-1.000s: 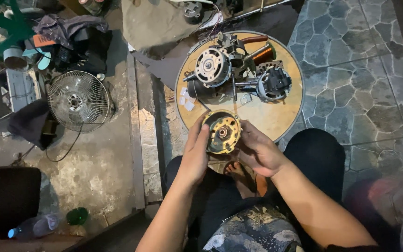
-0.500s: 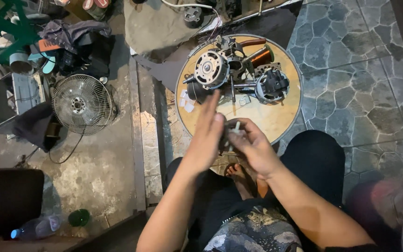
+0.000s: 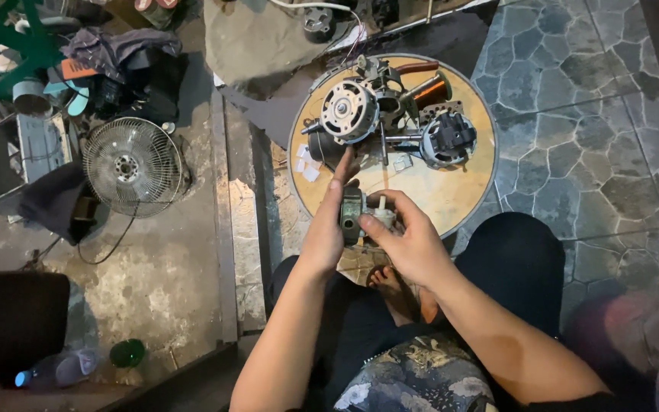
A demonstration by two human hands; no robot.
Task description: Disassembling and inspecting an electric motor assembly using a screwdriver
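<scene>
1. At the far left, a fan guard (image 3: 133, 165) lies flat on the concrete floor (image 3: 154, 290), well away from the work, with a dark cable trailing from it.
2. Lower left, a plastic bottle (image 3: 55, 369) and a green cap (image 3: 126, 353) sit on the floor beside a dark case.
3. The left hand (image 3: 328, 229) stands flat against the left side of a small motor part (image 3: 352, 214), fingers pressed together and pointing up, the palm bracing it so it seems unable to slide.
4. The motor part is held on edge in the air, just over the near edge of the round wooden table (image 3: 451, 200), close to the person's lap.
5. The right hand (image 3: 409, 240) wraps the part from the right, thumb and fingers pinching its pale end, apparently to steady or turn it.
6. Toward the far edge of the table lie a silver motor (image 3: 349, 111) and a dark motor housing (image 3: 450, 138), set within easy reach.
7. To the right, stone paving (image 3: 573, 114) runs beside the table.
</scene>
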